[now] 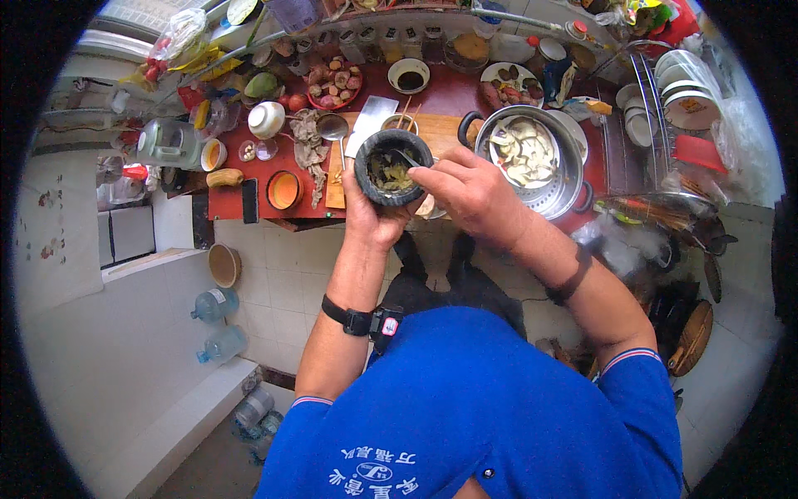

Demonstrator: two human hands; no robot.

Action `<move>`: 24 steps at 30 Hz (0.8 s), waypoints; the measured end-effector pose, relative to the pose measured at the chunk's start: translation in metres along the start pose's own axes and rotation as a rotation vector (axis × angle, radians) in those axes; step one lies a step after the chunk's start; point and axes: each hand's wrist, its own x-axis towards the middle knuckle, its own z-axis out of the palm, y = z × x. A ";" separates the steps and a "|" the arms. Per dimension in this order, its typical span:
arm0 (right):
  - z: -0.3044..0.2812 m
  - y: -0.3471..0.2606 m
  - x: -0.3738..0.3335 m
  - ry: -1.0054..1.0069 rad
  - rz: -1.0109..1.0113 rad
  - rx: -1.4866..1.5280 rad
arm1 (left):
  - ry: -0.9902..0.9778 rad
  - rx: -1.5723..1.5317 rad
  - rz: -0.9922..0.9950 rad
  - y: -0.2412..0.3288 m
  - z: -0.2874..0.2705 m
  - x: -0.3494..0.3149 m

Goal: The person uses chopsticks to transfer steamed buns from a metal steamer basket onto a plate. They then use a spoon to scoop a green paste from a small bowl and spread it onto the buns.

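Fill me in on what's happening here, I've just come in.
A person is holding a thick, dark mortar in the left hand. The right hand grips a spoon that dips into the soft, greenish food inside. To the right, a metal pot holds a plate of pale slices; it stands on the red table.
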 end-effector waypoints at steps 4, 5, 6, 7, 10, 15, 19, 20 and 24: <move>-0.001 -0.005 -0.003 -0.021 -0.024 0.090 | 0.011 0.048 0.058 -0.002 0.006 0.004; -0.002 -0.004 -0.004 -0.026 -0.019 0.107 | 0.078 0.047 0.050 -0.003 0.006 0.004; -0.003 -0.004 -0.007 -0.006 0.045 0.055 | 0.068 0.075 0.052 -0.004 0.006 0.005; -0.005 0.001 -0.008 0.036 0.026 0.023 | 0.067 0.092 0.045 -0.004 0.006 0.005; -0.006 0.014 -0.016 0.076 -0.001 -0.080 | 0.056 0.146 0.072 -0.010 0.008 0.011; 0.016 0.010 -0.053 0.138 0.201 0.041 | 0.087 0.202 0.046 -0.021 0.008 0.036; 0.030 0.002 -0.074 0.291 0.446 0.190 | 0.115 0.298 0.100 -0.047 0.005 0.062; 0.031 0.001 -0.076 0.323 0.507 0.237 | 0.111 0.300 0.118 -0.055 0.004 0.069; 0.022 0.006 -0.078 0.507 0.872 0.602 | 0.164 0.569 0.198 -0.087 0.007 0.090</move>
